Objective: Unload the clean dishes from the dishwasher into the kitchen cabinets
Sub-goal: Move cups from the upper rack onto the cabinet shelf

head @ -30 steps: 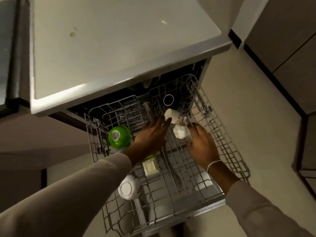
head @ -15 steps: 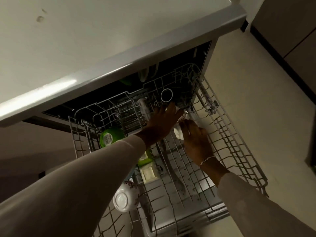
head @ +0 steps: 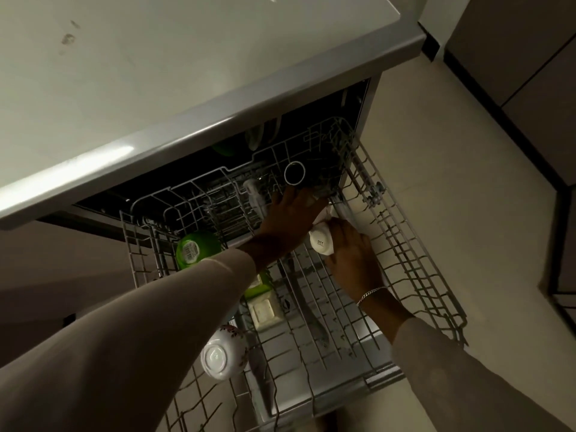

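— Both hands in dishwasher rack. Grips?
— Right hand curled round white cup, mid-rack; left hand spread flat just behind.
— Writing?
— Dark base stamp, unreadable. Barcode sticker on green bowl.

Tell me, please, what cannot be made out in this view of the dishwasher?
All in the head view.
What lies under the left hand, and whether it grips: covered by the hand itself.
The white cup's far side: hidden by the right hand holding it.
The green bowl's near edge: behind the left sleeve.
The dishes at the back: dark under the countertop.
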